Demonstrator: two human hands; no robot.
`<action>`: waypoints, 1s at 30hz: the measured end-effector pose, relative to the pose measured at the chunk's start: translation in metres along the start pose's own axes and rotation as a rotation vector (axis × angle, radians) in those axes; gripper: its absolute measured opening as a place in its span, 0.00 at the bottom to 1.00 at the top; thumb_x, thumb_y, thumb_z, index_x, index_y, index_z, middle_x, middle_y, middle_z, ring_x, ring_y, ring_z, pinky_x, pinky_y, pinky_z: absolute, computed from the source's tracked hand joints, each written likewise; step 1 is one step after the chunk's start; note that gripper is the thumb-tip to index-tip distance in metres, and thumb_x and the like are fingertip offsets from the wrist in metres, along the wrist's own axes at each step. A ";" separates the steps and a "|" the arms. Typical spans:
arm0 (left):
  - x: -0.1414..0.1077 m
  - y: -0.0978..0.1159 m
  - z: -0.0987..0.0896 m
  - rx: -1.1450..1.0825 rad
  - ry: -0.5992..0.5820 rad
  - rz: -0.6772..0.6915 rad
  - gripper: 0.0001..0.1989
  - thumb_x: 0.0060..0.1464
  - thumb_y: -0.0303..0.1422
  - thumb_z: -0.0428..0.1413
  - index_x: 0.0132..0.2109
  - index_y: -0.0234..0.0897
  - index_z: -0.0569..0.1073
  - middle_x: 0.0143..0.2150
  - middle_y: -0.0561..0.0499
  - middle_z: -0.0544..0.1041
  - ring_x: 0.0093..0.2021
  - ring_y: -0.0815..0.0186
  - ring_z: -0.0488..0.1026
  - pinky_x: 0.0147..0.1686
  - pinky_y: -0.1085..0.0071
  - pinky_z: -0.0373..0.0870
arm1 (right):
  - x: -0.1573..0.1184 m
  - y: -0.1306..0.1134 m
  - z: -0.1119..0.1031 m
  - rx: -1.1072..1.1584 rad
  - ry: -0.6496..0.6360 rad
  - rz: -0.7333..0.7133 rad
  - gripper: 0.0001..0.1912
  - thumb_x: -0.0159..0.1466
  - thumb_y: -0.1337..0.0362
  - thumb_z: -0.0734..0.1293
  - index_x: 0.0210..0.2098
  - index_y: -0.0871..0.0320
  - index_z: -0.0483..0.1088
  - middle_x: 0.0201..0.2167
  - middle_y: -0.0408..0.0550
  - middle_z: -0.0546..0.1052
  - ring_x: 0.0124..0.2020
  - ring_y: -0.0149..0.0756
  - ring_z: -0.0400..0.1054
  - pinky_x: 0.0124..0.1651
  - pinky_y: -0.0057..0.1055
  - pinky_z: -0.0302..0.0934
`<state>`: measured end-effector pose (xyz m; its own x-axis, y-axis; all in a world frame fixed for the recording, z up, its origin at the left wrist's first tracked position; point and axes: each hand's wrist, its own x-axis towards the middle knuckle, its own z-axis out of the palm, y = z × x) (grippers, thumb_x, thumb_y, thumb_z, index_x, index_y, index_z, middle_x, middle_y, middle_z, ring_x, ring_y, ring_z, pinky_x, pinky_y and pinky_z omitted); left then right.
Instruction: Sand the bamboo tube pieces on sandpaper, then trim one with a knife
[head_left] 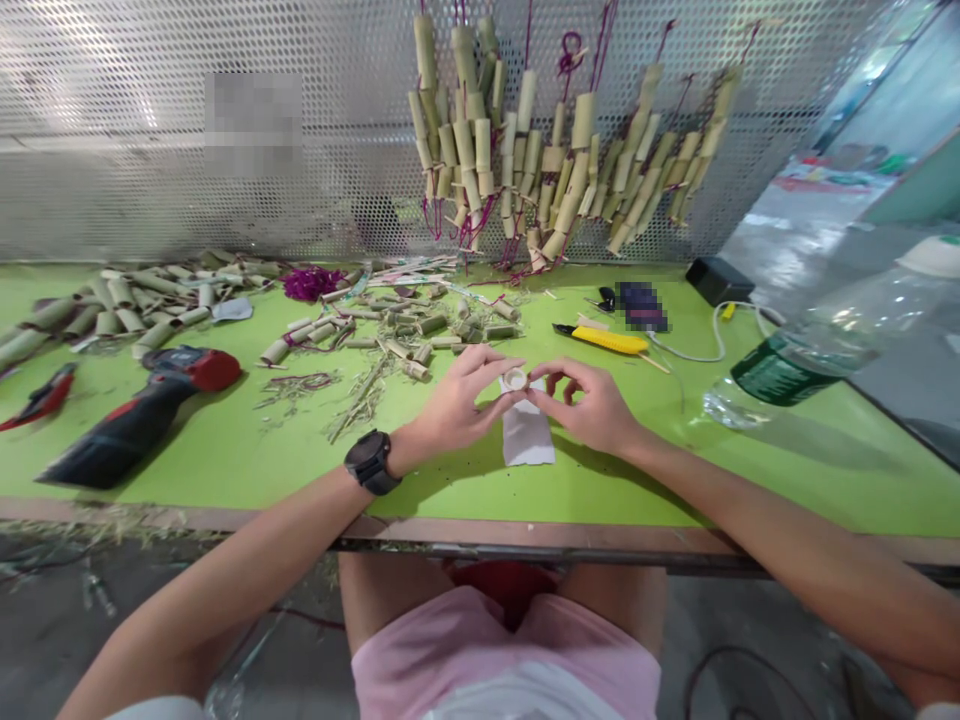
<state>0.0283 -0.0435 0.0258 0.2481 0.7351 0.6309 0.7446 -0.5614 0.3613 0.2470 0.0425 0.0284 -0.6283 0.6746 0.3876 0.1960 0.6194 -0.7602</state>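
Note:
Between my two hands, above the green table, is a short pale bamboo tube piece (514, 379) with its round open end facing up. The thumb and fingers of my left hand (469, 398) pinch it from the left. On its right side, the fingertips and thumb of my right hand (589, 402) close against it. Directly beneath lies a small white sheet (528, 438), its upper end hidden by my fingers; whether a finger holds it too I cannot tell.
Left are a cordless drill (142, 415), red-handled pliers (39, 397) and piled bamboo tubes (112, 305). Bamboo scraps (420, 325) and purple string (311, 284) lie behind my hands. A yellow utility knife (607, 340) and plastic bottle (795, 360) are right. Strung bamboo (555, 170) hangs behind.

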 end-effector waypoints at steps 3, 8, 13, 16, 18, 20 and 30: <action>-0.002 0.001 0.001 -0.010 -0.070 -0.018 0.21 0.73 0.40 0.53 0.67 0.40 0.72 0.56 0.39 0.78 0.55 0.51 0.74 0.55 0.51 0.73 | 0.000 -0.001 -0.001 -0.020 -0.038 -0.030 0.17 0.65 0.50 0.75 0.49 0.51 0.80 0.42 0.51 0.84 0.38 0.43 0.75 0.32 0.36 0.65; -0.003 0.005 0.000 0.040 -0.135 -0.081 0.21 0.76 0.40 0.48 0.68 0.41 0.70 0.58 0.39 0.79 0.56 0.50 0.73 0.56 0.51 0.69 | 0.001 0.001 -0.006 -0.043 -0.119 -0.089 0.17 0.67 0.51 0.72 0.50 0.53 0.81 0.45 0.54 0.84 0.43 0.48 0.76 0.40 0.42 0.68; -0.002 0.003 -0.003 0.051 -0.214 -0.064 0.20 0.75 0.34 0.47 0.68 0.44 0.72 0.60 0.41 0.78 0.58 0.52 0.72 0.55 0.54 0.66 | 0.003 0.007 -0.010 -0.054 -0.143 -0.066 0.17 0.68 0.51 0.72 0.49 0.53 0.83 0.44 0.55 0.84 0.43 0.48 0.75 0.44 0.44 0.68; -0.002 -0.001 -0.002 0.047 -0.242 -0.072 0.21 0.75 0.35 0.48 0.69 0.46 0.72 0.59 0.41 0.77 0.59 0.51 0.72 0.56 0.53 0.67 | 0.005 0.012 -0.009 -0.095 -0.170 -0.053 0.17 0.66 0.51 0.74 0.50 0.52 0.82 0.42 0.52 0.84 0.42 0.47 0.74 0.45 0.44 0.67; -0.002 -0.003 -0.001 0.057 -0.255 -0.098 0.21 0.75 0.38 0.49 0.70 0.44 0.71 0.60 0.40 0.77 0.60 0.50 0.72 0.57 0.52 0.67 | 0.007 0.016 -0.009 -0.113 -0.186 -0.040 0.17 0.65 0.51 0.75 0.49 0.52 0.82 0.42 0.51 0.84 0.41 0.46 0.74 0.46 0.43 0.67; -0.004 -0.003 0.000 0.069 -0.290 -0.129 0.25 0.73 0.44 0.53 0.71 0.41 0.69 0.63 0.37 0.76 0.62 0.47 0.71 0.59 0.49 0.68 | 0.009 0.020 -0.009 -0.125 -0.198 -0.027 0.14 0.65 0.52 0.76 0.46 0.52 0.81 0.42 0.50 0.84 0.41 0.44 0.74 0.46 0.42 0.67; -0.012 -0.002 0.007 0.152 -0.522 -0.233 0.53 0.56 0.71 0.56 0.75 0.40 0.65 0.76 0.33 0.66 0.76 0.38 0.59 0.73 0.38 0.47 | 0.013 0.026 -0.011 -0.208 -0.185 0.005 0.13 0.61 0.52 0.80 0.41 0.51 0.84 0.38 0.49 0.83 0.38 0.45 0.75 0.45 0.43 0.68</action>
<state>0.0282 -0.0485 0.0129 0.3107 0.9440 0.1110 0.8870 -0.3299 0.3232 0.2522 0.0717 0.0195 -0.7501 0.6050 0.2672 0.3379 0.6979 -0.6315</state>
